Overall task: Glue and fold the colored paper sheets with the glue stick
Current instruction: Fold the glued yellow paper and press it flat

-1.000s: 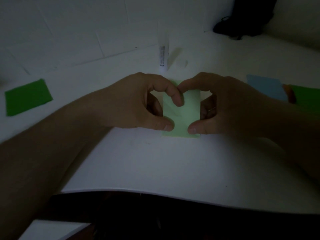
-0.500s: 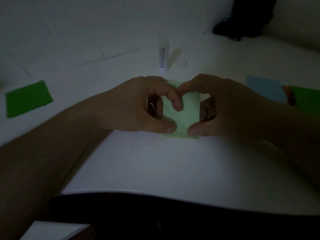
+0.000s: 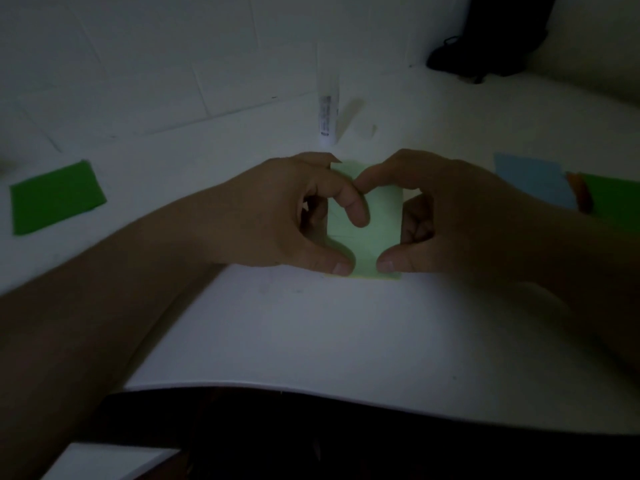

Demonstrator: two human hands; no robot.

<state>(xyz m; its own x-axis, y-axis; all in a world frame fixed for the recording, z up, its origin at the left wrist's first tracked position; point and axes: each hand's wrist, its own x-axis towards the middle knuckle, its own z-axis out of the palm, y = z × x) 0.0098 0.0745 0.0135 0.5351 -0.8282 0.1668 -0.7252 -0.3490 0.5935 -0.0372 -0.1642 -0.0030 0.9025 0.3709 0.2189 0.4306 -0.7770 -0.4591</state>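
Observation:
A light green paper sheet (image 3: 382, 233) lies folded on the white table (image 3: 311, 334) in the middle of the view. My left hand (image 3: 277, 216) holds its left side, thumb on the near edge and index finger curled over the top face. My right hand (image 3: 457, 216) holds its right side the same way, thumb at the near edge and index finger on the far part. The two index fingertips nearly meet over the sheet. A white glue stick (image 3: 328, 112) stands upright just behind the hands.
A dark green sheet (image 3: 55, 197) lies far left. A light blue sheet (image 3: 530, 178), an orange strip (image 3: 581, 192) and another green sheet (image 3: 613, 195) lie at the right. A small white cap (image 3: 363, 131) sits by the glue stick. A dark object (image 3: 491, 39) stands at the back right.
Both hands have stayed on the light green sheet. The left fingers have shifted slightly and the sheet's far left corner now shows above them.

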